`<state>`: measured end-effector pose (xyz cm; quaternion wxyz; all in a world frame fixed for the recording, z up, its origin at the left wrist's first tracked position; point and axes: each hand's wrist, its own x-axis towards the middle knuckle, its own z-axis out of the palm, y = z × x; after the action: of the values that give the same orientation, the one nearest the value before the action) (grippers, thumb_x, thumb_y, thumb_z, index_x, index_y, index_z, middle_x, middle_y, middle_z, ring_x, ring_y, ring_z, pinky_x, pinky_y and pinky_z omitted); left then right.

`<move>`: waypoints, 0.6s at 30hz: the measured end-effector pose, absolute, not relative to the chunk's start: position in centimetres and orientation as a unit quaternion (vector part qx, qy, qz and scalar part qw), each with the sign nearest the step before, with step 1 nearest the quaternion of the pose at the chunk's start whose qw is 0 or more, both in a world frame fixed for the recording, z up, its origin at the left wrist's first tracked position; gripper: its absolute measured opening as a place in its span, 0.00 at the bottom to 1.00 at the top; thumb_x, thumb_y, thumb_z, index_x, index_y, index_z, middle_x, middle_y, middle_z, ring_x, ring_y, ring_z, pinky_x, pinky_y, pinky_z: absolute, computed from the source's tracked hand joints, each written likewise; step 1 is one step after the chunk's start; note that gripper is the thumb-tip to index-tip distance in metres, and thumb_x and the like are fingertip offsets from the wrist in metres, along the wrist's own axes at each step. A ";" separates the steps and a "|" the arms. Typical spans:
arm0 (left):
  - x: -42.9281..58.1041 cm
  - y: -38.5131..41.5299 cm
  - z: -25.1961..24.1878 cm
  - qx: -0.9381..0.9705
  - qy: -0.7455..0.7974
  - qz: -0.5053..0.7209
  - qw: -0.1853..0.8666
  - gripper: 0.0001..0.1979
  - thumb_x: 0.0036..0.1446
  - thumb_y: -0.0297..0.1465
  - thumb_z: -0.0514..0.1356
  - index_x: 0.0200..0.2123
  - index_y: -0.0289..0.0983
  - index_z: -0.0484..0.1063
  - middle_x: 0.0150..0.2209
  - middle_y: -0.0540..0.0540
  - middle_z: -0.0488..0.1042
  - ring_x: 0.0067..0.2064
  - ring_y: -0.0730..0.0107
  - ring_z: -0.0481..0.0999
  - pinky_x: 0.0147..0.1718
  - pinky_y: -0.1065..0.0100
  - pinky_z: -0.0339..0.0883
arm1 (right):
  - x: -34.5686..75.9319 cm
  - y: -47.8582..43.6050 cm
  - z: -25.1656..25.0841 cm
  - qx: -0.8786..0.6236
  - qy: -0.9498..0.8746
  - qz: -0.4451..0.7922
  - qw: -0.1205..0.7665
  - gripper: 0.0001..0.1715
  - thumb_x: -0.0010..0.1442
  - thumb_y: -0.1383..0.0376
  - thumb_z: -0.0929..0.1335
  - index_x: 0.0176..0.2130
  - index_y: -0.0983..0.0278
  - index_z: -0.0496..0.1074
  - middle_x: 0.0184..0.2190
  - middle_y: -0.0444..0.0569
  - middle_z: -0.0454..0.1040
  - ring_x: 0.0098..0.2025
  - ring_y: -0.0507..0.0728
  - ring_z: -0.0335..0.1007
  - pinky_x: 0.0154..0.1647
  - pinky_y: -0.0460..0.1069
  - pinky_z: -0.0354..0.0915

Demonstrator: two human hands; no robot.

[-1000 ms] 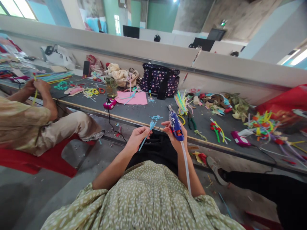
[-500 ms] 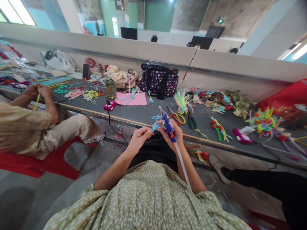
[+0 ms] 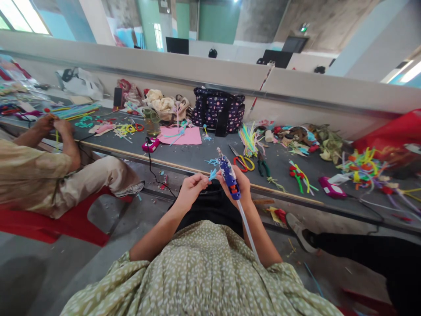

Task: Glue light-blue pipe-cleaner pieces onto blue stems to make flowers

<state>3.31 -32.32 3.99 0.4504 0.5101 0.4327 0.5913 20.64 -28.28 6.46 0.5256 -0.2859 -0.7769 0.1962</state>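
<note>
My left hand (image 3: 194, 188) pinches a small light-blue piece (image 3: 212, 174) between thumb and fingertips, just off the table's front edge. A blue glue gun (image 3: 230, 177) with a long clear glue stick (image 3: 249, 232) trailing from its back is in my right hand (image 3: 242, 184). Its nozzle points up and away from me, over the edge of the dark table (image 3: 187, 158). The blue piece is close to the gun's left side. More light-blue bits (image 3: 213, 162) lie on the table beyond my hands.
Scissors (image 3: 241, 160) and pliers (image 3: 262, 166) lie right of the gun. Behind are a dotted bag (image 3: 219, 109), pink sheet (image 3: 180, 136) and jar (image 3: 151, 123). A person (image 3: 36, 175) sits at left; another person's leg (image 3: 348, 245) shows at right.
The glue gun has shifted slightly down, and the right fingers have drawn back a little from the blue piece. The left hand has hardly moved.
</note>
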 end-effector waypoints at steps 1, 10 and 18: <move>3.3 -32.3 4.0 0.509 0.434 0.593 0.448 0.16 0.55 0.44 0.64 0.28 0.36 0.75 0.28 0.48 0.74 0.31 0.72 0.67 0.34 0.70 0.61 | 20.7 -28.3 6.4 -0.288 -0.777 0.192 0.526 0.05 0.60 0.65 0.70 0.38 0.58 0.71 0.34 0.44 0.73 0.34 0.54 0.71 0.39 0.50 0.67; 3.4 -32.4 4.0 0.514 0.438 0.603 0.425 0.15 0.56 0.43 0.63 0.27 0.36 0.75 0.27 0.49 0.71 0.31 0.71 0.65 0.33 0.70 0.59 | 20.7 -28.3 6.1 -0.284 -0.782 0.185 0.524 0.04 0.61 0.64 0.69 0.39 0.59 0.71 0.34 0.45 0.73 0.35 0.55 0.71 0.40 0.51 0.68; 3.2 -32.4 3.6 0.543 0.459 0.590 0.383 0.15 0.57 0.43 0.62 0.29 0.37 0.76 0.27 0.50 0.68 0.30 0.71 0.63 0.31 0.70 0.57 | 20.7 -28.2 6.3 -0.285 -0.775 0.174 0.537 0.08 0.59 0.63 0.70 0.42 0.59 0.72 0.37 0.49 0.76 0.38 0.57 0.74 0.42 0.53 0.71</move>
<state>3.16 -32.40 3.56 0.3830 0.5425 0.4589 0.5902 20.66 -28.24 6.28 0.5370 -0.2848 -0.7748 0.1740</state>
